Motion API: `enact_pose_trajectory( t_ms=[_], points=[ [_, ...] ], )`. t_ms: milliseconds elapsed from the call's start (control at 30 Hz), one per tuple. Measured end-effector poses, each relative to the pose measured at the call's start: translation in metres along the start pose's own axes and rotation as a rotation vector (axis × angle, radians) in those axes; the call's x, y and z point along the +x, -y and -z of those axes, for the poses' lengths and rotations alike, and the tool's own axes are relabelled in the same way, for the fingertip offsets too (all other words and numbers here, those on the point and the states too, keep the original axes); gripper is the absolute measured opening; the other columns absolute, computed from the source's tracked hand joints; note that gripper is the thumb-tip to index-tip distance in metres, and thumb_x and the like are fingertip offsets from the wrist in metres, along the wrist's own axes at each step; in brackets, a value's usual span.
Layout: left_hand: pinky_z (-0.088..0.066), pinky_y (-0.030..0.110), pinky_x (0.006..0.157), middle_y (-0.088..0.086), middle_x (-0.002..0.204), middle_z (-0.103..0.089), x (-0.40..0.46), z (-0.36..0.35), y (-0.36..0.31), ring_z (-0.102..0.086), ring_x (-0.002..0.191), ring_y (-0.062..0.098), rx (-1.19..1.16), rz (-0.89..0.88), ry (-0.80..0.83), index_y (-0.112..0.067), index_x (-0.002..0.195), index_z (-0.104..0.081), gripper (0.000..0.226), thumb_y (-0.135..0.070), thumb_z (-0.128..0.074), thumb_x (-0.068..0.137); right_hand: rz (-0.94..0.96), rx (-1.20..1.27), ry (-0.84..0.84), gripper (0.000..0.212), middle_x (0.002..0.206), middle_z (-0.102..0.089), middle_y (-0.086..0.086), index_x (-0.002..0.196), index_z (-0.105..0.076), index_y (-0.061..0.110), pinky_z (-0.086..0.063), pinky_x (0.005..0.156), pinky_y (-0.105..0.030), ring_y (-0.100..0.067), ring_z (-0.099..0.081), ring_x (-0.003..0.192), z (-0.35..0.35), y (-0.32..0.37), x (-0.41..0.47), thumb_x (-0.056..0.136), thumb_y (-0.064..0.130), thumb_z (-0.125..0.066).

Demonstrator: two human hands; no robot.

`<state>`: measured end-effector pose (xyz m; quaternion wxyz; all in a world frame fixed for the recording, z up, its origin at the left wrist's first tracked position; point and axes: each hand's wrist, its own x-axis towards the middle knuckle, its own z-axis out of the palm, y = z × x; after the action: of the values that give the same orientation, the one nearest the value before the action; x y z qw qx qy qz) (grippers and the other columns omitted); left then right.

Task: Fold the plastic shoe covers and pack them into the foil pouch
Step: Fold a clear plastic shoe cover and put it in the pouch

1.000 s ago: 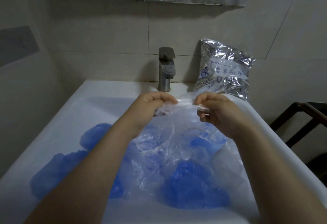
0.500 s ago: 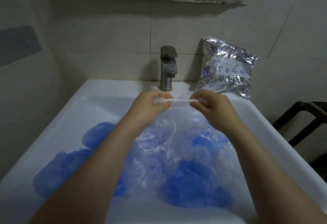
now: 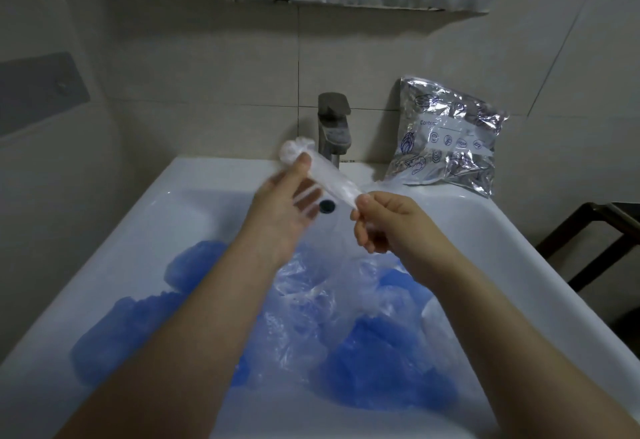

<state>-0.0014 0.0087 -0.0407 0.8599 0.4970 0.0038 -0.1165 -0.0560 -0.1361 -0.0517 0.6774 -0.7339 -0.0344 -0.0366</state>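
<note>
- Basin (image 3: 194,217): far-left floor bare white, open to reach from above; drain hole (image 3: 327,206) exposed just beyond the hands.
- Blue shoe covers (image 3: 384,373) and crumpled clear plastic (image 3: 311,303) crowd the near and middle floor.
- Faucet (image 3: 333,127) stands upright at the centre of the back rim, blocking a straight path to the wall.
- Foil pouch (image 3: 450,142) leans on the wall at the back right rim, just right of the faucet; narrow gap between them.
- Left hand (image 3: 284,210) and right hand (image 3: 388,222) hold a rolled clear cover (image 3: 322,175) slantwise above the drain, partly barring access there.
- Dark frame (image 3: 588,241) stands outside the right rim.
</note>
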Motion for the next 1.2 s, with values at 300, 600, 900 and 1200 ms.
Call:
enact_pose_trajectory(
  t_ms=[300, 600, 900, 1200],
  points=[
    [-0.054, 0.024, 0.067, 0.007, 0.090, -0.072, -0.010, -0.010, 0.019, -0.068, 0.073, 0.015, 0.121, 0.127, 0.109, -0.011, 0.092, -0.064, 0.013, -0.020, -0.054, 0.093, 0.139, -0.199, -0.142, 0.012, 0.073, -0.067, -0.010, 0.086, -0.046, 0.024, -0.040, 0.051, -0.023, -0.016, -0.062, 0.063, -0.008, -0.008, 0.002, 0.094, 0.016, -0.051],
    [-0.055, 0.020, 0.068, 0.004, 0.080, -0.072, -0.005, -0.008, 0.019, -0.069, 0.072, 0.011, 0.205, 0.040, 0.135, -0.012, 0.094, -0.066, 0.010, -0.008, -0.059, 0.088, 0.153, -0.105, 0.134, 0.015, 0.081, -0.070, -0.004, 0.095, -0.060, 0.007, -0.050, 0.056, -0.023, -0.016, -0.067, 0.074, 0.006, 0.008, -0.006, 0.080, 0.008, -0.061],
    [-0.052, 0.024, 0.086, 0.009, 0.100, -0.072, -0.014, -0.013, 0.021, -0.070, 0.090, 0.017, 0.346, 0.096, 0.250, -0.007, 0.103, -0.065, 0.020, -0.008, -0.052, 0.089, 0.092, -0.143, -0.236, 0.027, 0.039, -0.045, 0.008, 0.061, -0.051, 0.009, -0.027, 0.039, -0.016, -0.007, -0.032, 0.038, 0.002, 0.007, 0.000, 0.083, 0.011, -0.065],
    [-0.047, 0.030, 0.090, 0.005, 0.088, -0.072, -0.013, -0.013, 0.023, -0.068, 0.085, 0.014, 0.320, 0.138, 0.202, -0.014, 0.091, -0.064, 0.015, -0.024, -0.052, 0.093, 0.425, -0.548, -0.191, 0.026, 0.088, -0.053, 0.010, 0.090, -0.053, 0.026, -0.038, 0.066, -0.014, -0.004, -0.050, 0.078, 0.007, 0.000, 0.003, 0.078, 0.013, -0.072]
  ],
)
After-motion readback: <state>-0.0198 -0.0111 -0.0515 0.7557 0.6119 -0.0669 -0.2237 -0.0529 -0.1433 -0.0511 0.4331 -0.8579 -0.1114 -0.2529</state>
